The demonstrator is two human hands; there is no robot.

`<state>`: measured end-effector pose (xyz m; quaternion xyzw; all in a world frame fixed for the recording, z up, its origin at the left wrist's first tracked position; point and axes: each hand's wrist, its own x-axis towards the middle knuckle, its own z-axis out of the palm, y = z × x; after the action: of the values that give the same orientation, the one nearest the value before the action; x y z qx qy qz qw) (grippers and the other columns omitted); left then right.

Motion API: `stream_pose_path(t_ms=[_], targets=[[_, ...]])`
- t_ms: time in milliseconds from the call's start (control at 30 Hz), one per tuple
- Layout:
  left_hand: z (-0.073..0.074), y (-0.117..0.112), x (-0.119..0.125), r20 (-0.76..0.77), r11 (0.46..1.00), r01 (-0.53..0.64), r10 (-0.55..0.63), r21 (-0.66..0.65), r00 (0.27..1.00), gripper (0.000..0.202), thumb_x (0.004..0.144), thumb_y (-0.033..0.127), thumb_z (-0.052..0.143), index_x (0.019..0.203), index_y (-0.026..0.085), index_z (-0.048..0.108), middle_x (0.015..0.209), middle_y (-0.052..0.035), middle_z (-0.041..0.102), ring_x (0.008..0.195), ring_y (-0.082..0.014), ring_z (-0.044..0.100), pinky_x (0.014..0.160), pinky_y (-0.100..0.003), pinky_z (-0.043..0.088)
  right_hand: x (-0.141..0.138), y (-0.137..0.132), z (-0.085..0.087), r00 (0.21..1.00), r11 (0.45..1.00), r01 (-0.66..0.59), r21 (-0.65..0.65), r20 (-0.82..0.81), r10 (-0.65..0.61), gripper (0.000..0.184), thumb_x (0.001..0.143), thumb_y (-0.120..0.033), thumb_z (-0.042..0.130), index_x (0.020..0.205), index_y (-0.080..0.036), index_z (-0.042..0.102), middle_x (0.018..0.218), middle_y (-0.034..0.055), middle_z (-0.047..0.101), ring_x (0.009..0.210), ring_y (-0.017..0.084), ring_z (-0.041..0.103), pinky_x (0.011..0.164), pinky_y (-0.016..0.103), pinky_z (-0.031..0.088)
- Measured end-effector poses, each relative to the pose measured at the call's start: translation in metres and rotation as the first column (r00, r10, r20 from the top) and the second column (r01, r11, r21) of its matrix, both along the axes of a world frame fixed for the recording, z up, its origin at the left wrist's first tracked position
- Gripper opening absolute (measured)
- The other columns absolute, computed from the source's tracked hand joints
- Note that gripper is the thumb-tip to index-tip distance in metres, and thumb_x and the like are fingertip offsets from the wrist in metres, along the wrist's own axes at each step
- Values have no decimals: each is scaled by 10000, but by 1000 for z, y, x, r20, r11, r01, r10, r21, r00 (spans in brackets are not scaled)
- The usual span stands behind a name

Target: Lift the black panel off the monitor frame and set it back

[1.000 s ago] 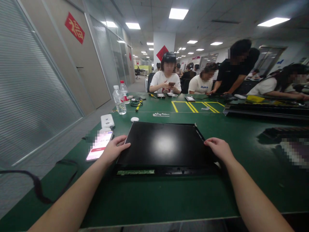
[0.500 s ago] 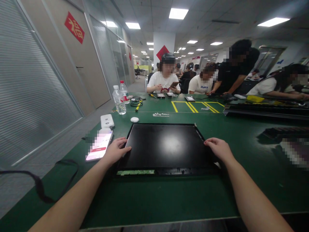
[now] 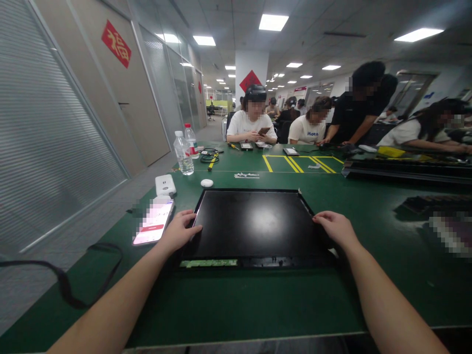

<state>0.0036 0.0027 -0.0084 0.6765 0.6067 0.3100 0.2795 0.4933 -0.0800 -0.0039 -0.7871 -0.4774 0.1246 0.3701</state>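
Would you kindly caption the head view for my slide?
Left hand and right hand at opposite sides of a dark panel on a green table.

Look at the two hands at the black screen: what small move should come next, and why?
Probably the left hand should press gently with its thumb, to check that the screen sits evenly in its frame. That thumb lies over the screen's left edge, the right hand is at the frame's right side, and the frame's rim shows beyond the screen's far edge.
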Motion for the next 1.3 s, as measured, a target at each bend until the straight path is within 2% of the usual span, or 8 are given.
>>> stream_pose_path(t_ms=[167,400,600,733,833,967,1100,1300], targets=[[1,-1,0,-24,1000,6,-7,-8,1000,585,648,504,745,1104,138,765,1465,-194,542,1313,-402,564,1134,-481,435,-2,-1,3,1000,1000,5,-29,-14,-6,221,688,-407,636,733,-238,770,799,57,757,806,247,676,705,331,463],[2,-2,1,55,1000,-6,7,-20,998,549,609,491,787,1044,157,773,1457,-177,558,1304,-398,578,1136,-470,438,-1,-1,2,999,1000,2,-22,-34,-3,223,674,-409,640,726,-236,771,793,55,754,773,236,665,691,326,468],[-4,0,-2,96,1000,2,0,-27,995,530,624,469,799,1068,181,775,1470,-153,557,1307,-373,583,1139,-443,440,-1,-1,2,997,1000,5,-30,-76,-7,254,664,-429,649,743,-226,780,712,59,724,652,214,623,609,319,460],[-3,1,-1,24,1000,8,-7,-15,1000,549,643,461,773,1105,165,766,1464,-160,560,1306,-371,579,1145,-470,431,-1,-1,3,993,999,19,-46,-113,-24,269,638,-417,653,755,-212,784,714,63,722,640,204,609,583,306,450],[-2,1,0,-40,1000,20,-21,-7,999,576,655,475,744,1125,143,759,1458,-164,560,1297,-365,587,1132,-453,449,-1,0,4,991,999,23,-48,-134,-30,266,630,-409,655,746,-205,781,740,72,730,640,200,605,571,301,444],[-1,0,-1,-56,999,34,-34,-16,998,598,679,497,722,1157,139,744,1483,-163,535,1307,-354,582,1129,-435,456,-2,-1,6,988,997,34,-64,-148,-43,272,636,-404,642,763,-208,782,791,75,744,627,193,595,557,303,431],[0,-1,-1,-72,999,41,-42,-21,997,601,687,497,717,1172,142,735,1491,-163,529,1319,-352,574,1127,-432,458,-1,-1,6,985,996,36,-80,-163,-49,299,637,-429,646,781,-210,787,757,65,734,599,187,583,542,304,421],[4,-2,0,-152,998,52,-54,-19,987,641,715,506,681,1221,113,709,1491,-185,521,1315,-356,572,1127,-442,452,-1,-1,4,988,999,28,-42,-149,-34,282,626,-423,664,760,-208,787,736,66,730,611,189,593,567,302,438]])
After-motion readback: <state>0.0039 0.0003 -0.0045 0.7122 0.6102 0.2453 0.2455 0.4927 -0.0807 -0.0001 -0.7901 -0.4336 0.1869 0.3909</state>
